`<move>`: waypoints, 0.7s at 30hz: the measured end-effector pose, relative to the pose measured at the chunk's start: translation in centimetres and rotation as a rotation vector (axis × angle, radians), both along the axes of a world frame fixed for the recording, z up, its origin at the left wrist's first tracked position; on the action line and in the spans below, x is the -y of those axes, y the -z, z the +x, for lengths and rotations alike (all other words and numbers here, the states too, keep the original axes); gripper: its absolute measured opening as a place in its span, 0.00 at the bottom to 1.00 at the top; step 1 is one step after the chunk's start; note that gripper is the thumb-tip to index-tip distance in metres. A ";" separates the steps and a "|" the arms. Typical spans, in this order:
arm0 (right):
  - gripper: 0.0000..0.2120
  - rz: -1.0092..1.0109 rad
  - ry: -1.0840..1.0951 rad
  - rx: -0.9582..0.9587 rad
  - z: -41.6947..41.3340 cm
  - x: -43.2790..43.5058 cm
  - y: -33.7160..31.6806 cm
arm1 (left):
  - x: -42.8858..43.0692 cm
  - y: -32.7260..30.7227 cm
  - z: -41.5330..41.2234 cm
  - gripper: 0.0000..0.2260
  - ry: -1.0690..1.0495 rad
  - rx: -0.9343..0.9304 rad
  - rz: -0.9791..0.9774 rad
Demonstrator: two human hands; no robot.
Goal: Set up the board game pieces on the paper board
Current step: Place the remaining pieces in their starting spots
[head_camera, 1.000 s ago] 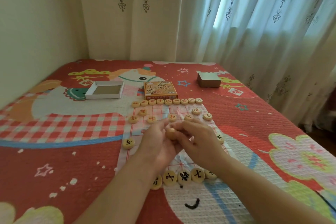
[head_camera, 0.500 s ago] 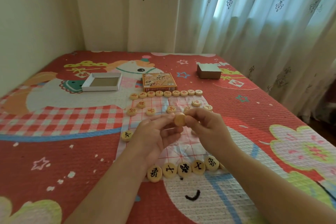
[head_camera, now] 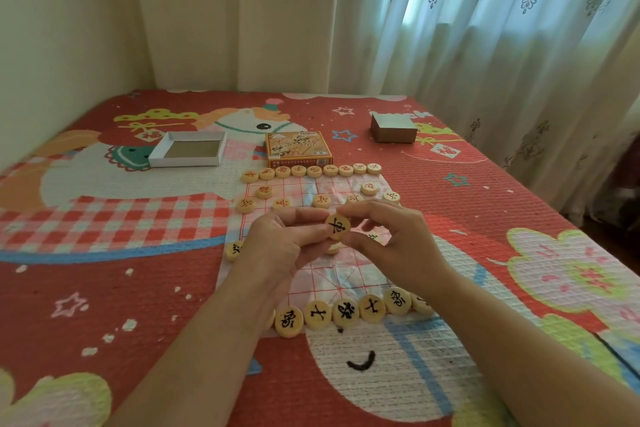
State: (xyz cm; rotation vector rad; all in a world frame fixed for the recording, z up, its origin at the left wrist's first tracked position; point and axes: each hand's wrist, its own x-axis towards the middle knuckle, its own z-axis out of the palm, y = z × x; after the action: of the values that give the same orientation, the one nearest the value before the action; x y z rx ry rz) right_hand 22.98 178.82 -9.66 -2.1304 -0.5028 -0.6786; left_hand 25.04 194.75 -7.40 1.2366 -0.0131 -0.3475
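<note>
The disc [head_camera: 337, 226] has turned since half a second ago, from edge-on to showing its black character, so it can be identified for placing. The left hand [head_camera: 280, 246] and right hand [head_camera: 391, 246] pinch it together at frame centre over the paper board [head_camera: 322, 274]. Nine red-marked pieces line the far row [head_camera: 313, 170]; five black ones show fully along the near row [head_camera: 343, 314].

Hands cover mid paper board [head_camera: 311, 274]; far pieces [head_camera: 313, 170] unreadable.
</note>
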 end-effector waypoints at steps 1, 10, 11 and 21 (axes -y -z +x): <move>0.13 -0.019 -0.001 -0.001 0.0 0.1 0.0 | 0.0 0.0 0.0 0.06 0.008 -0.004 0.000; 0.15 -0.094 0.106 0.024 -1.4 1.3 -0.7 | 0.8 0.2 -1.0 0.06 0.057 0.120 0.078; 0.13 -0.056 0.126 -0.020 -1.9 2.0 -0.9 | 0.9 0.3 -1.0 0.05 0.062 0.123 0.074; 0.13 0.155 0.167 -0.351 -6.3 9.4 -0.2 | 0.6 0.9 -0.2 0.06 -0.053 0.132 0.141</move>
State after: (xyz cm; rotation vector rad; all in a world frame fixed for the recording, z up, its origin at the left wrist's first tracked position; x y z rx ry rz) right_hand 16.71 169.39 -9.51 -2.0984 -0.0795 -0.4046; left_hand 24.87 194.20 -8.32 1.3954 -0.0701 -0.2226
